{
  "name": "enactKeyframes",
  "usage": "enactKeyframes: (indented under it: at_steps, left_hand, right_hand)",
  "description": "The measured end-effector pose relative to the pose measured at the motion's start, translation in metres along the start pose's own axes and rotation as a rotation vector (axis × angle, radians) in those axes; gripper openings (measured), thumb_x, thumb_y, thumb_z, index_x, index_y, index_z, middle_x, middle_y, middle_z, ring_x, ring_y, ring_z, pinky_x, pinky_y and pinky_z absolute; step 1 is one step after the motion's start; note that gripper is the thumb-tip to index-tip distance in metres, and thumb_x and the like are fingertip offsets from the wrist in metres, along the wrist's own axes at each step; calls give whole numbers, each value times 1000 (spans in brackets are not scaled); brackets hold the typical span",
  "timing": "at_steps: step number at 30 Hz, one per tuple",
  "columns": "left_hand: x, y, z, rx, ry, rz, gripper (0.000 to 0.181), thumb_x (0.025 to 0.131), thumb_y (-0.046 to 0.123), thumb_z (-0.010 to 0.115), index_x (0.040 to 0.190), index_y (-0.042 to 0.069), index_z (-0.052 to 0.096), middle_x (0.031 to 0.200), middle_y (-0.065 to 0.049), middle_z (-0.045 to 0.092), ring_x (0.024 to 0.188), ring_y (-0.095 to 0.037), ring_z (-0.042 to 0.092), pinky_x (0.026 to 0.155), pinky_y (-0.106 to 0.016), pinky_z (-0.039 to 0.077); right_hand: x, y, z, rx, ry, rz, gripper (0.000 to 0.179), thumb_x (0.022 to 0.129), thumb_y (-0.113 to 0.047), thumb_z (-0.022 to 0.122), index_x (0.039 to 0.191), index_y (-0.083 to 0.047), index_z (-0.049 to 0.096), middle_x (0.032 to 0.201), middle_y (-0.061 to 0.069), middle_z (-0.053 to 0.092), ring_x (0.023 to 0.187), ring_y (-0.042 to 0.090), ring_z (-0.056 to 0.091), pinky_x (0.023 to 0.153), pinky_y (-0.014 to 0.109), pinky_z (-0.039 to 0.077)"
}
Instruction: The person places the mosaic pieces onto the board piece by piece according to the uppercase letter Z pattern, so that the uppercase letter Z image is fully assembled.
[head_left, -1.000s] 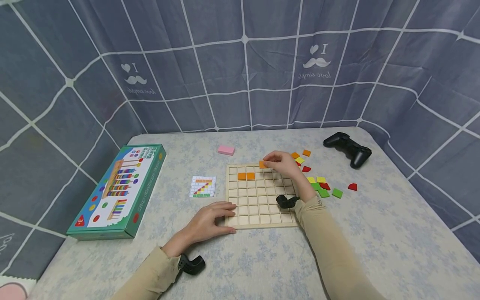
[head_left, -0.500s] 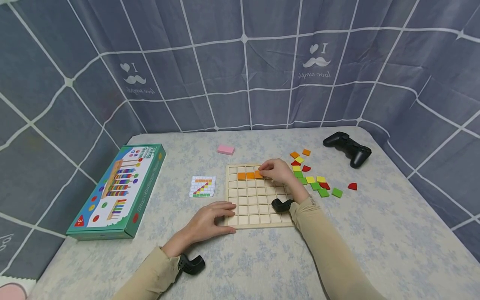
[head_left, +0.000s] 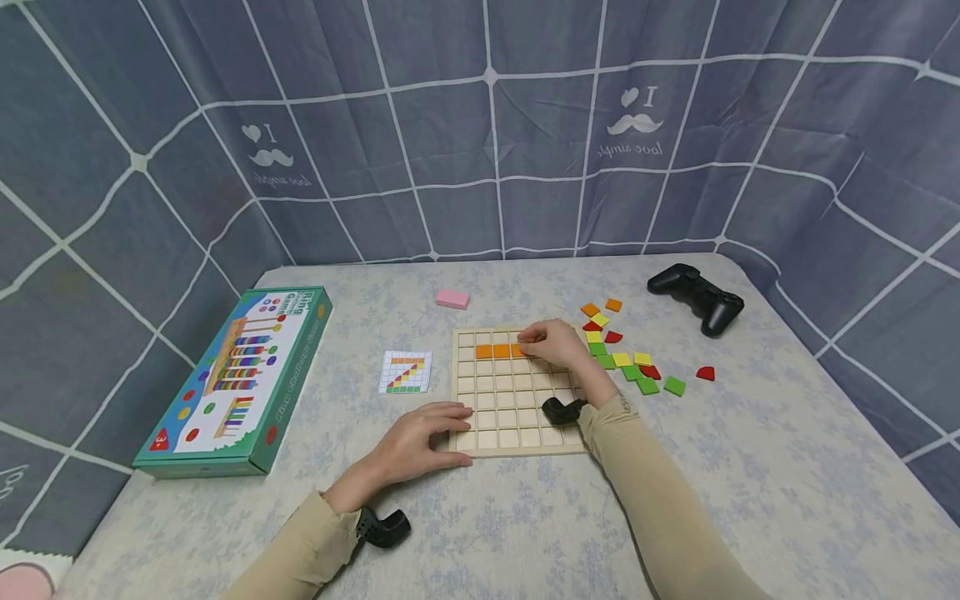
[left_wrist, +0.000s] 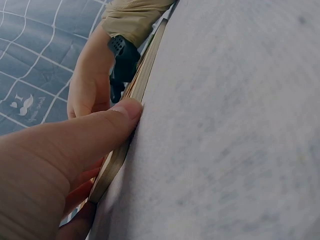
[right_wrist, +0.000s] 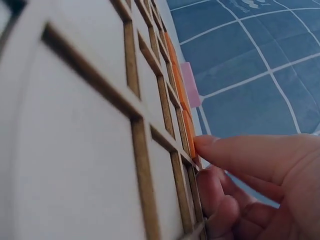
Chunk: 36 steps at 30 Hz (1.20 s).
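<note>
As laid out from the left, a green-edged rectangular cardboard box point(head_left: 232, 383) lies flat on the pale patterned tabletop point(head_left: 525, 533), long axis roughly fore-aft. Next, a small white paper pattern card point(head_left: 405, 372): orange bar on top, red-yellow diagonal, green bar at bottom. Left hand point(head_left: 420, 442): wide grip at the near-left corner of the square light-wood grid board point(head_left: 507, 417), thumb on the near edge, fingers at the left edge; bracing it, by my read. Board sides run left-right and fore-aft, no clear long axis. Three thin square orange tiles point(head_left: 501, 352) sit side by side in its second row from the far edge; that row runs left-right. Right hand point(head_left: 555, 343): narrow grip, holding the rightmost tile point(right_wrist: 188, 135). Tile's square, so no long axis; can't tell if fully seated. Step looks like seating it. Next move probably calls for pressing flat, releasing without dragging the neighbours, then another orange from the loose coloured tiles point(head_left: 647, 387) on the right, if the card's bar needs it.
</note>
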<state>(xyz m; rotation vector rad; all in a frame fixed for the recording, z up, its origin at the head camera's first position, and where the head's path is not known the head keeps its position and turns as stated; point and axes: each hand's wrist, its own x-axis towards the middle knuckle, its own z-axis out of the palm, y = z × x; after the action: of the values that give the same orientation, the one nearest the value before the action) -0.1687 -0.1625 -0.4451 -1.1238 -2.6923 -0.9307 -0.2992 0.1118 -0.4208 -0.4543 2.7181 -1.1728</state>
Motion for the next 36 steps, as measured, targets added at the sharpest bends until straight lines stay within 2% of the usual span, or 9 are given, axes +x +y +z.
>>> enactKeyframes:
  at_steps: [4,8,11,13,17,22,28,31,36]
  left_hand:
    - [-1,1,1,-4,0,8,47,76,41,76,110,9,71,128,-1,59,121,-19,50,101,-33,41]
    - [-1,2,3,-8,-5,7,46,77,41,76,111,9,70,128,-1,58,122,-19,50,101,-33,41]
    - [-1,2,4,-9,-8,2,46,76,40,77,110,10,71,128,-1,58,122,-19,50,101,-33,41]
    - [-2,2,4,-9,-9,3,46,76,40,77,110,10,71,128,-1,59,121,-18,50,101,-32,41]
    - [-2,3,5,-7,-9,-1,46,76,39,77,110,10,71,128,0,59,122,-18,50,102,-32,40]
    - [-2,3,4,-11,-9,-12,45,76,38,77,110,10,71,128,0,58,122,-18,49,102,-33,40]
    - [-1,2,3,-8,-13,-6,46,76,39,77,111,9,70,128,-1,58,122,-18,49,102,-33,40]
    - [-1,1,2,2,-8,-1,47,76,40,77,111,9,70,128,-1,58,122,-18,49,102,-33,40]
    - [-1,0,0,8,-4,2,46,76,40,77,111,10,70,128,-1,58,122,-19,50,101,-33,41]
  right_hand:
    - [-3,3,-16,69,19,-17,35,91,-20,63,121,-3,63,107,14,61,97,30,57,77,39,50]
    - [-5,15,-33,248,98,25,39,94,-24,58,126,0,58,114,19,59,100,34,56,81,44,50]
    - [-5,29,-40,359,207,95,41,95,-27,57,127,-1,57,116,17,59,101,30,57,79,38,50]
    - [-4,37,-41,414,300,146,39,95,-28,57,125,-3,59,115,13,60,99,26,57,71,31,50]
    - [2,47,-40,471,472,192,34,94,-27,58,119,-5,62,109,7,61,95,18,58,63,21,50]
    - [9,56,-38,486,617,143,32,95,-22,58,117,1,62,105,12,60,91,18,56,73,23,49]
    - [10,71,-27,452,765,90,28,94,-21,59,112,0,64,100,10,60,79,9,53,63,18,46]
    - [12,75,-23,424,808,82,27,93,-22,60,110,-2,64,99,9,61,78,8,53,63,17,46]
    - [16,74,-22,394,821,84,25,91,-17,63,109,-1,64,99,12,62,84,19,56,67,24,49]
